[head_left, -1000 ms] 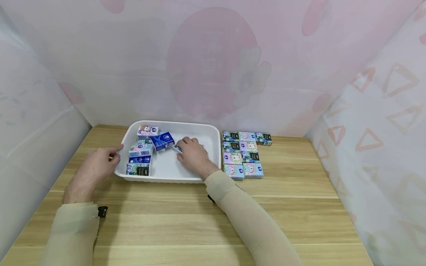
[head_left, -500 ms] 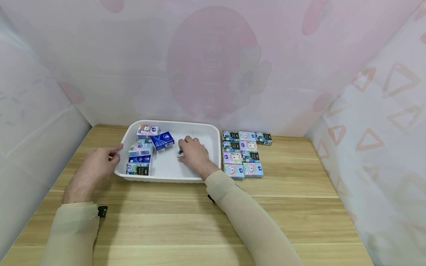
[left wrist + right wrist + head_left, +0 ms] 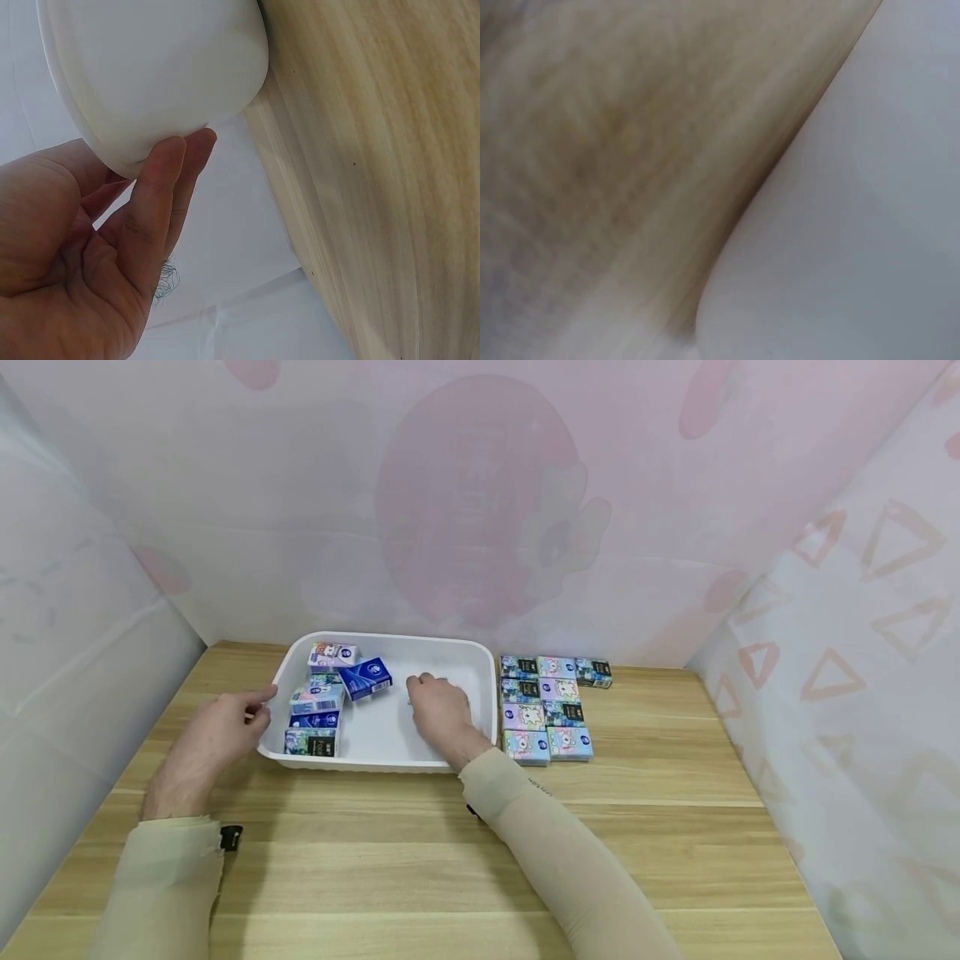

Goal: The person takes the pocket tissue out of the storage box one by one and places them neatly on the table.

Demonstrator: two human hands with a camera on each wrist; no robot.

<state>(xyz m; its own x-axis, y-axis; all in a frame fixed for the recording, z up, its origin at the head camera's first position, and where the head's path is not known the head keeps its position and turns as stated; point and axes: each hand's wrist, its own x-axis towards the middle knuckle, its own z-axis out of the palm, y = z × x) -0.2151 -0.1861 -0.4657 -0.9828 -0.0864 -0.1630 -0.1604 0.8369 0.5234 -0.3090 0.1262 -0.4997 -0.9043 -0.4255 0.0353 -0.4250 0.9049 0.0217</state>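
A white plastic tray [image 3: 378, 758] stands on the wooden table. At its left end my left hand [image 3: 217, 739] pinches the rim; in the left wrist view, the fingers [image 3: 159, 184] press the tray's outer wall. Inside the tray, my right hand [image 3: 441, 710] has curled fingers around a small tissue pack, of which only a sliver shows at the fingertips. A dark blue tissue pack [image 3: 366, 678] lies askew left of that hand. Several more packs line the tray's left side, among them a pink-and-white pack [image 3: 333, 656] and a black-labelled pack [image 3: 311, 742].
Right of the tray, several tissue packs [image 3: 564, 714] lie flat in neat columns, with a single black-labelled pack [image 3: 594, 672] starting another column at the back. A patterned white-and-pink backdrop [image 3: 480, 510] rises behind the wooden table [image 3: 375, 860].
My right hand has shifted slightly right within the tray, and the pack in its fingers has become almost hidden. My left hand stays at the rim.
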